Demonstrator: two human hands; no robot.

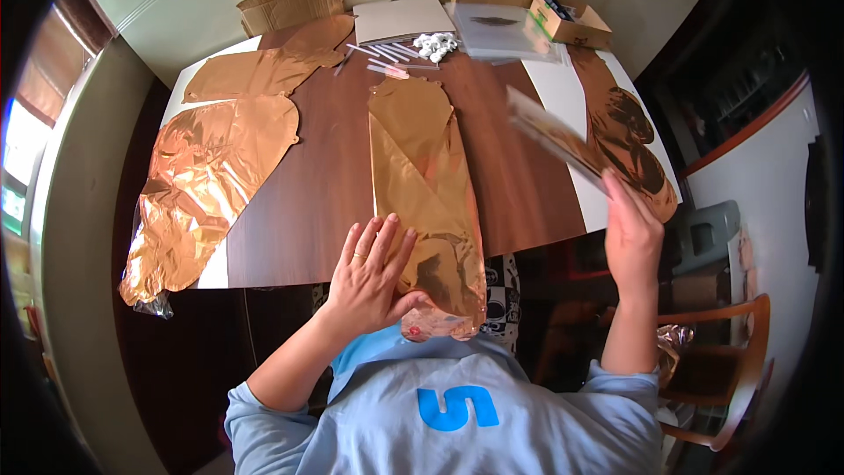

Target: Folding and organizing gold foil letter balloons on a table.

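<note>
A flat, uninflated gold foil balloon (418,158) lies lengthwise down the middle of the brown table, its near end hanging over the front edge against my shirt. My left hand (367,271) rests on its near part, palm down with fingers extended. Raised over the right side, my right hand (635,233) grips the near end of a thin flat clear-looking sheet (549,127), blurred by motion. More flattened gold foil balloons lie at the left, a crumpled one (220,145) and a smoother one (251,72) behind it. Another gold foil balloon (620,123) lies along the right edge.
Along the back are a white flat box (403,18), several white sticks (393,53), a pile of small white pieces (435,46), clear plastic sheets (501,31) and a small open carton (580,28). A wooden chair (747,361) stands at the right.
</note>
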